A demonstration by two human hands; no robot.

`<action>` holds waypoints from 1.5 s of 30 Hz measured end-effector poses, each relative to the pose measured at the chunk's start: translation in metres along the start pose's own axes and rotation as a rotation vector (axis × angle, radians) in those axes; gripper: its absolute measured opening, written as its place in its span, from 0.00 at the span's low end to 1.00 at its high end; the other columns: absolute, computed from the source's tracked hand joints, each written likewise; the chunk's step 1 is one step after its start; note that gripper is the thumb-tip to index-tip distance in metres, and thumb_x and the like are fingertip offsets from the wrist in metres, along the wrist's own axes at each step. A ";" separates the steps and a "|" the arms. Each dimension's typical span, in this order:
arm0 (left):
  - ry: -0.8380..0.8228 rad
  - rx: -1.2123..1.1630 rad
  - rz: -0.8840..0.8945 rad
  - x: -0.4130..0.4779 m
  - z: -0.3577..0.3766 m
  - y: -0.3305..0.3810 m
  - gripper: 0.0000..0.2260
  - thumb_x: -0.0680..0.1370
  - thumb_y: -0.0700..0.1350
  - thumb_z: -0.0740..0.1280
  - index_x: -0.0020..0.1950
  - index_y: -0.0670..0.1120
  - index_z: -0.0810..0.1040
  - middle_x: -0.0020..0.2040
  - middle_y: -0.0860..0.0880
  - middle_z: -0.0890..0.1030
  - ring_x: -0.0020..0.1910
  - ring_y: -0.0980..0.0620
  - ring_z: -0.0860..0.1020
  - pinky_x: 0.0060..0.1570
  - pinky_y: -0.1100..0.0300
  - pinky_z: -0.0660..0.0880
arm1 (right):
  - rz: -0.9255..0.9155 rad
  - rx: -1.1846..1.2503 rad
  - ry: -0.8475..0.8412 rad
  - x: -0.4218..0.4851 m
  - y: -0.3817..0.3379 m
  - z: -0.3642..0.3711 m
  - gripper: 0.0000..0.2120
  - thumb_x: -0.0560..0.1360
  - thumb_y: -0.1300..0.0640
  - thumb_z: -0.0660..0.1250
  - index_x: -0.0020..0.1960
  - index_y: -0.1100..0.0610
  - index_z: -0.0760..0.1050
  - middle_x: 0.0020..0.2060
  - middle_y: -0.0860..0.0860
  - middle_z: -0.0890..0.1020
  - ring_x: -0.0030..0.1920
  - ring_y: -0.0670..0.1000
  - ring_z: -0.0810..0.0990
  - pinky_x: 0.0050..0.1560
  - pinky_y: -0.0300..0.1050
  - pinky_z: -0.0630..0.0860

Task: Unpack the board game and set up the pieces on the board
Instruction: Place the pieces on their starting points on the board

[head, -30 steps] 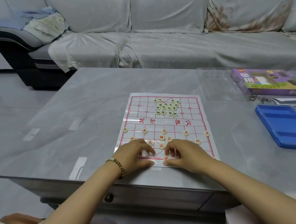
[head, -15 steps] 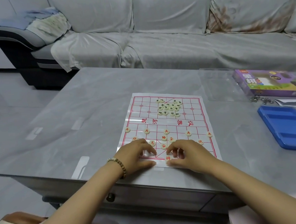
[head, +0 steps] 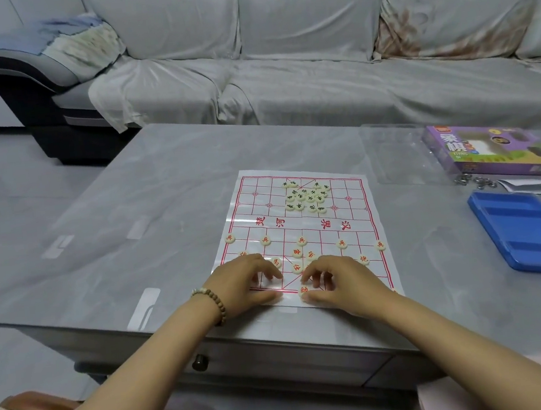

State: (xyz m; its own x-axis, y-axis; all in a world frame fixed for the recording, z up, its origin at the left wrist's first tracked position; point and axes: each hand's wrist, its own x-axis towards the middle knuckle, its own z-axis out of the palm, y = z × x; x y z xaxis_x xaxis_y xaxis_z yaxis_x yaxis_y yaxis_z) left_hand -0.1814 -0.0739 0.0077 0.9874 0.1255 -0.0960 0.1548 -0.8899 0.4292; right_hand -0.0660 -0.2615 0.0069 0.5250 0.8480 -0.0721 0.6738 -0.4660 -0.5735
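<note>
Head view: curled fingers (head: pixel 270 274) on board (head: pixel 299 223)

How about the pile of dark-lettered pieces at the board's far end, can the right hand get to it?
Probably yes. The right hand rests at the near edge of the board, and only flat red-lettered pieces lie between it and the pile; nothing tall stands in the way.

Cream pieces (head: pixel 305 198) on red-gridded board (head: pixel 347 217)
</note>
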 end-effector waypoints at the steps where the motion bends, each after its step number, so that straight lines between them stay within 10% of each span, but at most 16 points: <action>1: 0.021 -0.010 -0.004 0.000 -0.002 -0.001 0.15 0.74 0.57 0.67 0.59 0.56 0.76 0.56 0.57 0.76 0.47 0.59 0.73 0.49 0.68 0.73 | 0.005 0.031 0.015 0.001 -0.001 -0.006 0.10 0.71 0.46 0.71 0.51 0.46 0.78 0.44 0.41 0.78 0.43 0.45 0.76 0.43 0.36 0.75; 8: 0.220 -0.011 -0.039 0.005 -0.015 -0.010 0.16 0.73 0.57 0.68 0.59 0.54 0.77 0.56 0.54 0.78 0.51 0.57 0.74 0.53 0.62 0.73 | 0.099 0.188 0.254 0.006 0.014 -0.058 0.06 0.72 0.54 0.71 0.46 0.45 0.77 0.40 0.42 0.79 0.41 0.45 0.77 0.37 0.30 0.72; 45: 0.144 0.192 -0.198 0.011 -0.027 -0.038 0.22 0.73 0.60 0.66 0.65 0.55 0.72 0.63 0.54 0.75 0.62 0.53 0.69 0.62 0.59 0.66 | 0.125 -0.035 0.022 0.027 0.012 -0.038 0.10 0.72 0.51 0.71 0.53 0.47 0.77 0.48 0.43 0.75 0.43 0.45 0.73 0.42 0.33 0.72</action>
State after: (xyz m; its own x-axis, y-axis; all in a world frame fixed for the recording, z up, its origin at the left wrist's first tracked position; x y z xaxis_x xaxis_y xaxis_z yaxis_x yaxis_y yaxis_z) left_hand -0.1755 -0.0270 0.0144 0.9350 0.3536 -0.0270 0.3497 -0.9066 0.2363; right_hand -0.0237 -0.2537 0.0292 0.6174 0.7770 -0.1232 0.6199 -0.5769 -0.5318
